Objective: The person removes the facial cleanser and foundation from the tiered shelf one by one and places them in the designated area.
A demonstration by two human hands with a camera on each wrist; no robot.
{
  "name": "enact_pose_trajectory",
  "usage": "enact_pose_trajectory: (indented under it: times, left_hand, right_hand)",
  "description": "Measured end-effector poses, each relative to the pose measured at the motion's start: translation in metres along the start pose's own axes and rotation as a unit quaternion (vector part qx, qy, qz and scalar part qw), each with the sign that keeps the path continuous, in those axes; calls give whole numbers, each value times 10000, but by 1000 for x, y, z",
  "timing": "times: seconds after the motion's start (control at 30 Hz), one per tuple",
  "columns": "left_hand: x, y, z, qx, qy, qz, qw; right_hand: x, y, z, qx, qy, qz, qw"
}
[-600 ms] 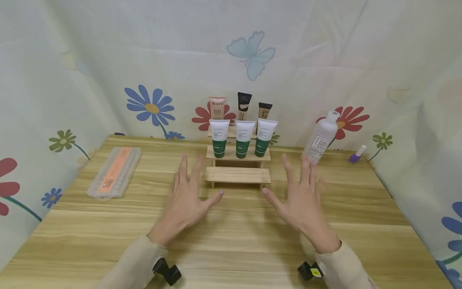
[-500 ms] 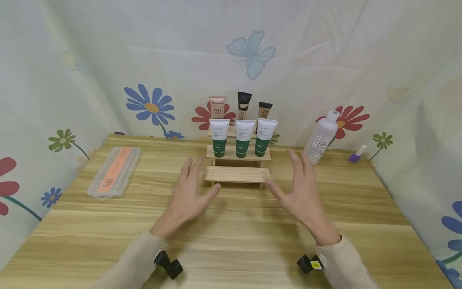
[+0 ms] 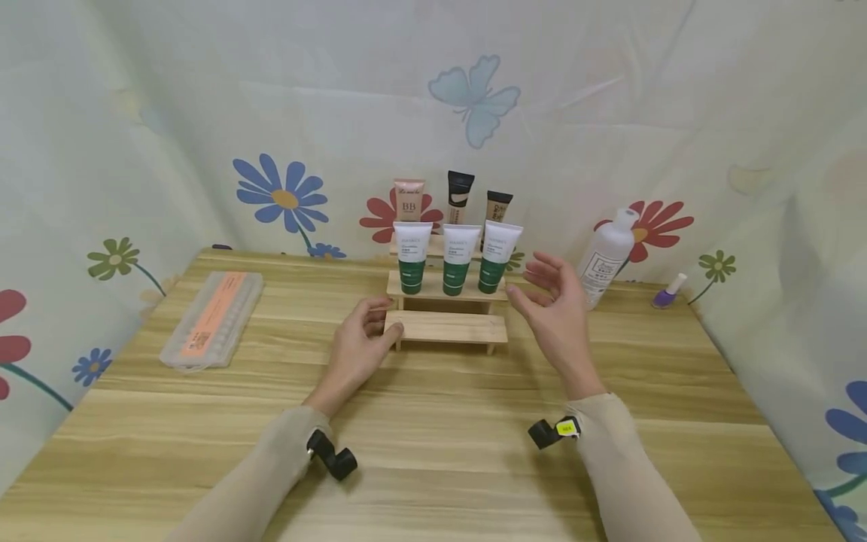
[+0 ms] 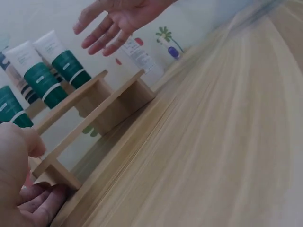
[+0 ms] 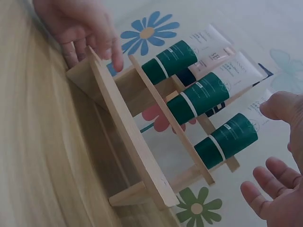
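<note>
A tiered wooden display stand (image 3: 447, 328) carries three white-and-green tubes (image 3: 455, 260) upright on its middle step. Behind them a pink BB cream tube (image 3: 409, 199) and two black-topped tubes (image 3: 459, 197) stand on the top step. My left hand (image 3: 359, 342) is at the stand's left end, its thumb over the lowest step and its fingers curled at the end support, as the left wrist view shows. To the right of the rightmost green tube hovers my right hand (image 3: 555, 320), apart from it, fingers relaxed and holding nothing.
A white pump-less bottle (image 3: 605, 256) stands beyond my right hand. Purple nail polish (image 3: 667, 293) sits farther right. On the left lies a clear plastic case (image 3: 215, 320) with an orange label. A flowered cloth (image 3: 576, 113) hangs behind the wooden table (image 3: 447, 467).
My left hand has moved forward and right to the stand's left end, its fingers curling in. My right hand has moved forward beside the tubes, and its spread fingers have drawn closer together.
</note>
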State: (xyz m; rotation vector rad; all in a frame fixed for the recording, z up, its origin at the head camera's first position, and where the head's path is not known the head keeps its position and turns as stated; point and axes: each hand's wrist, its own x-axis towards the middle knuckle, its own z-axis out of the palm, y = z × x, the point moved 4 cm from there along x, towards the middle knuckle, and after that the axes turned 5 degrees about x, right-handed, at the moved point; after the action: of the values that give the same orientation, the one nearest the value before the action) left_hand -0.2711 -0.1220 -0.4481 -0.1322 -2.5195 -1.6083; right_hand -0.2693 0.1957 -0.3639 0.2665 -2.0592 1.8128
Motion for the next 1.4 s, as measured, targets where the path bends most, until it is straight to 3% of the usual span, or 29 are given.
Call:
enact_pose_trajectory:
  times: [0.17,0.5,0.9,1.4]
  left_hand:
    - [5,-8,-3,154,-108,111,9998]
    - [8,-13,-5,-132,-408,122,9990]
    - [10,-16,-9,-169,-326,153,9992]
    - [9,-17,-8,-258,-340,140,9990]
  right_hand:
    - [13,10,11,348,34,-26,9994]
    - [29,23,24,769,163,26,9969]
    - [34,35,36,804,-87,-127,9966]
    - [35,31,25,828,-42,-218,9963]
